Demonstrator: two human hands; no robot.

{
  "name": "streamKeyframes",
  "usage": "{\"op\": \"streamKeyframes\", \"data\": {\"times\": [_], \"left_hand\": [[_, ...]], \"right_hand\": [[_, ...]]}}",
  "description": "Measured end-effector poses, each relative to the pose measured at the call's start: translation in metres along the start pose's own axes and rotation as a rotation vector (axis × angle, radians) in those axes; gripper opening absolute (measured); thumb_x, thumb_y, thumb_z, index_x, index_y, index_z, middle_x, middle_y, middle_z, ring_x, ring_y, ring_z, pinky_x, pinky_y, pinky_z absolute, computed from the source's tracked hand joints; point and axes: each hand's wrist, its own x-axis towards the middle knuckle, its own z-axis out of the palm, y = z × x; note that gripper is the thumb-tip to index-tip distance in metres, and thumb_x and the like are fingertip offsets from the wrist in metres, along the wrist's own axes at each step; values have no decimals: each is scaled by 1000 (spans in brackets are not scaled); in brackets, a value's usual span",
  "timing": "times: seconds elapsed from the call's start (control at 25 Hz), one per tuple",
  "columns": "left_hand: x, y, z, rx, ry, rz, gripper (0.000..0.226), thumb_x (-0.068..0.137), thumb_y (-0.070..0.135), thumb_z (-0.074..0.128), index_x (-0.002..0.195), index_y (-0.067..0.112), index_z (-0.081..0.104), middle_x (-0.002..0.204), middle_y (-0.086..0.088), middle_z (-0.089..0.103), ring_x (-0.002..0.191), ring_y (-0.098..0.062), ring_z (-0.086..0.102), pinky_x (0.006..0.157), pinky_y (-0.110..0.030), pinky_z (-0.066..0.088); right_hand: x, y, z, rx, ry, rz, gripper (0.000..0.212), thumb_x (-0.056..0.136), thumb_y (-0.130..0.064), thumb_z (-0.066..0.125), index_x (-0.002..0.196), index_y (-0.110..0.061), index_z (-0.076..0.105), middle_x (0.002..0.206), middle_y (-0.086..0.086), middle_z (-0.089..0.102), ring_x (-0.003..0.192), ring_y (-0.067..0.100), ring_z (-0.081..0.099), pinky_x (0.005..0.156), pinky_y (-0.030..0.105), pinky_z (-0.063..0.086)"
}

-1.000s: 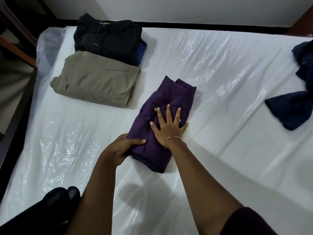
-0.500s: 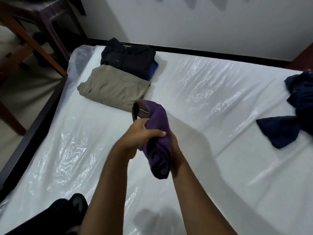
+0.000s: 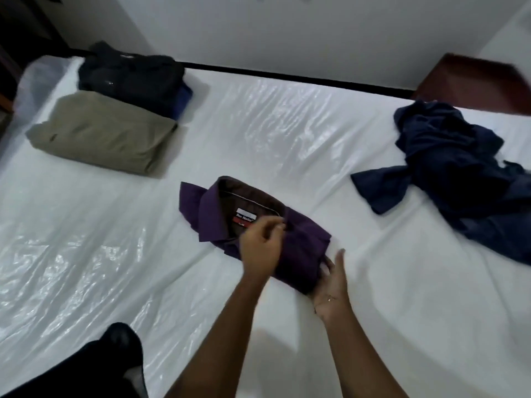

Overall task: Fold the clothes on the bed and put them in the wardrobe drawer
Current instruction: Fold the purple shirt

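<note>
Both my hands are at the folded purple shirt (image 3: 298, 248), which lies collar-up in the middle of the bed (image 3: 258, 133). My left hand (image 3: 260, 249) rests on it with fingers loosely curled near the label; whether it pinches cloth I cannot tell. My right hand (image 3: 330, 282), fingers straight, cups its near end. Beyond the shirt lie 2 folded piles: a khaki garment (image 3: 100, 133) and a black stack (image 3: 132, 79). A crumpled navy garment (image 3: 448, 162) lies right of it.

Before me on the bed (image 3: 287, 124), centre: the folded shirt (image 3: 258, 225), collar away from me. My left hand (image 3: 260, 248) lies on it; my right hand (image 3: 330, 282) touches its near right end. Far left: two folded stacks (image 3: 100, 139), one behind the other. Far right: an unfolded heap (image 3: 459, 168).
</note>
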Motion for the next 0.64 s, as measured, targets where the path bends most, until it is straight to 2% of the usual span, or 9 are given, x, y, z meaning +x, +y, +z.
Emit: {"op": "streamKeyframes", "data": {"times": [0.08, 0.16, 0.24, 0.28, 0.32, 0.4, 0.52, 0.6, 0.64], "left_hand": [[25, -31, -24, 213, 418, -53, 29, 77, 7, 51, 101, 5, 67, 100, -15, 65, 94, -32, 60, 88, -40, 46], [51, -60, -67, 314, 584, -212, 46, 78, 4, 46, 122, -2, 56, 120, -24, 56, 113, -39, 50, 99, -39, 33], [64, -76, -93, 139, 452, -394, 52, 90, 1, 43, 142, 5, 36, 140, -13, 44, 128, -31, 41, 108, -37, 31], [68, -82, -99, 58, 335, -401, 51, 93, 2, 43, 143, 10, 34, 138, -4, 45, 123, -24, 44, 103, -34, 36], [69, -82, -102, 4, 217, -393, 47, 94, 3, 44, 140, 14, 41, 130, 0, 50, 113, -19, 47, 91, -28, 40], [71, -74, -108, -16, 84, -352, 23, 94, 6, 49, 111, 16, 62, 111, -3, 57, 97, -16, 49, 76, -24, 40], [71, -64, -108, -63, 91, -248, 13, 89, 9, 57, 78, 15, 62, 93, -4, 58, 90, -18, 52, 80, -28, 39], [65, -53, -97, -3, 137, -68, 7, 82, 14, 55, 83, 8, 60, 90, 4, 54, 90, -15, 50, 81, -27, 39], [62, -50, -88, 10, 135, 0, 15, 80, 18, 50, 85, 6, 58, 85, 3, 54, 85, -15, 49, 76, -28, 38]], "right_hand": [[5, 1, 2, -313, 65, -123, 73, 76, -54, 66, 137, -26, 36, 132, 3, 52, 112, 23, 56, 93, 45, 50], [12, 4, 4, -608, 133, -231, 92, 72, -41, 76, 145, -23, 23, 138, 3, 40, 118, 24, 50, 97, 41, 48], [24, 7, 9, -779, 228, -287, 79, 77, -34, 74, 140, -13, 32, 131, 8, 40, 114, 28, 50, 93, 36, 48], [28, 8, 10, -803, 263, -308, 64, 81, -32, 70, 134, -10, 39, 129, 10, 43, 109, 29, 52, 91, 35, 48], [30, 7, 9, -796, 294, -334, 49, 86, -28, 65, 126, -7, 47, 126, 13, 45, 104, 29, 52, 91, 34, 48], [33, 6, 3, -790, 352, -473, 31, 90, -19, 60, 116, -1, 56, 123, 18, 42, 98, 26, 49, 87, 28, 44], [36, 0, -7, -851, 507, -866, 24, 88, -5, 61, 109, 7, 61, 114, 24, 48, 96, 31, 50, 82, 30, 44], [36, -8, -14, -877, 573, -951, 23, 89, -2, 56, 110, 8, 60, 106, 26, 53, 93, 35, 54, 77, 31, 44], [38, -12, -16, -877, 619, -951, 24, 90, -1, 55, 112, 6, 60, 103, 26, 54, 91, 36, 54, 75, 30, 42]]}}
